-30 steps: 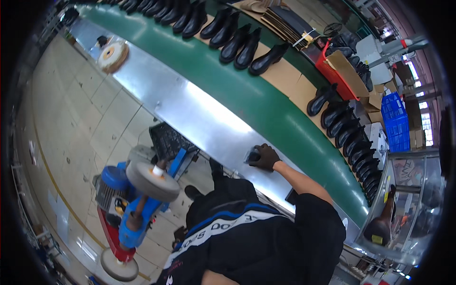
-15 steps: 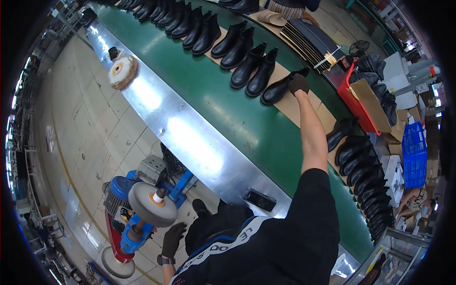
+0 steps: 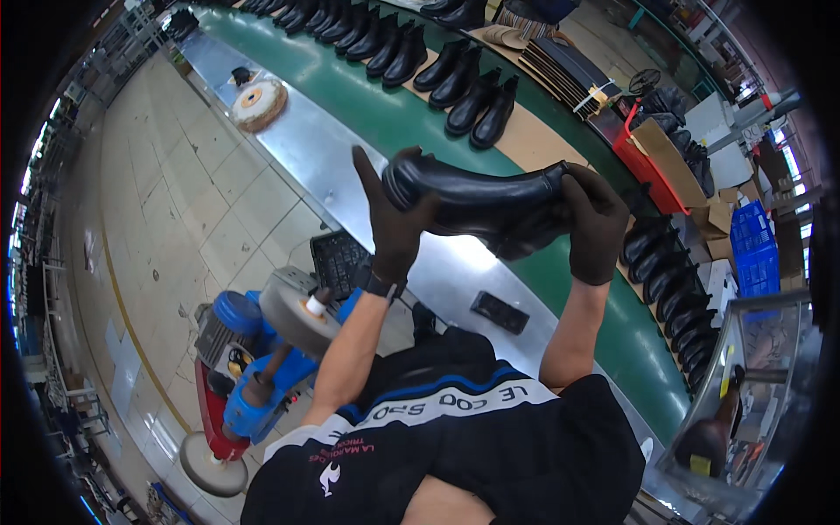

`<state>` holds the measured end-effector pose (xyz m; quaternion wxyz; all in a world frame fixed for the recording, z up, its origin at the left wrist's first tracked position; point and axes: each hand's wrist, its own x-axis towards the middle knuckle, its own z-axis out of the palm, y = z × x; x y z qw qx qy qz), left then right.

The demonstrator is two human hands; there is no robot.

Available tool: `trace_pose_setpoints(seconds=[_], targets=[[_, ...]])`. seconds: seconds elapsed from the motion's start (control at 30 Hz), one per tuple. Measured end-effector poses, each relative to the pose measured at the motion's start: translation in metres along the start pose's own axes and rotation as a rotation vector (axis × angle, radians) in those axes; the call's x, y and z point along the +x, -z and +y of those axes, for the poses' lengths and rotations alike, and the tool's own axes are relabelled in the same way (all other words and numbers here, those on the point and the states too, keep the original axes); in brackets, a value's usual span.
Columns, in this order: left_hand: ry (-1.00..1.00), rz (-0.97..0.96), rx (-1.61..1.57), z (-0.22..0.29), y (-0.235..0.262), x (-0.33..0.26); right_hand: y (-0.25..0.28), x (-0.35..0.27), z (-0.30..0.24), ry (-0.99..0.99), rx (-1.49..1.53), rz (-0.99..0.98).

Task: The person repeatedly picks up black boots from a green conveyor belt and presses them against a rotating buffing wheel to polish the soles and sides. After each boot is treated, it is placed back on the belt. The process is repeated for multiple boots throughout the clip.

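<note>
A glossy black ankle boot (image 3: 490,197) is held up in front of me, lying lengthwise over the metal table edge. My right hand (image 3: 599,223), in a dark brown glove, grips its right end. At the left end, my gloved left hand (image 3: 398,219) has its fingers against the boot and its thumb pointing up. The palm side of the left hand is partly hidden. Beyond the boot, pairs of similar black boots (image 3: 455,92) stand in a row on brown card atop the green belt (image 3: 341,105).
Close by my left forearm stands a blue polishing machine (image 3: 262,385) with round wheels (image 3: 302,306). A black phone (image 3: 500,312) and a loose buffing wheel (image 3: 259,105) lie on the metal ledge (image 3: 306,175). More boots (image 3: 669,289) line the right, near a red crate (image 3: 647,175).
My right hand has taken a boot off the row and brought it toward me. My left hand has risen from beside the machine to the boot.
</note>
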<state>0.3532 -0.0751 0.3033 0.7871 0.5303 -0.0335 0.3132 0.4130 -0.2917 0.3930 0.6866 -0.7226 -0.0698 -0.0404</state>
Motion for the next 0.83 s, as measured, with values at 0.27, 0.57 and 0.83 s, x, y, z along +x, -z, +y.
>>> trace_pose_setpoints(seconds=[0.27, 0.57, 0.83], targets=[[0.329, 0.493, -0.531, 0.021, 0.069, -0.104, -0.007, -0.129, -0.005, 0.455, -0.408, 0.045], [0.636, 0.565, -0.32, 0.015, 0.155, -0.287, -0.04, -0.295, 0.064, -0.888, 0.232, -0.724], [0.65, 0.132, 0.984, 0.026, 0.204, -0.306, -0.098, -0.309, 0.15, -1.319, 0.173, -0.699]])
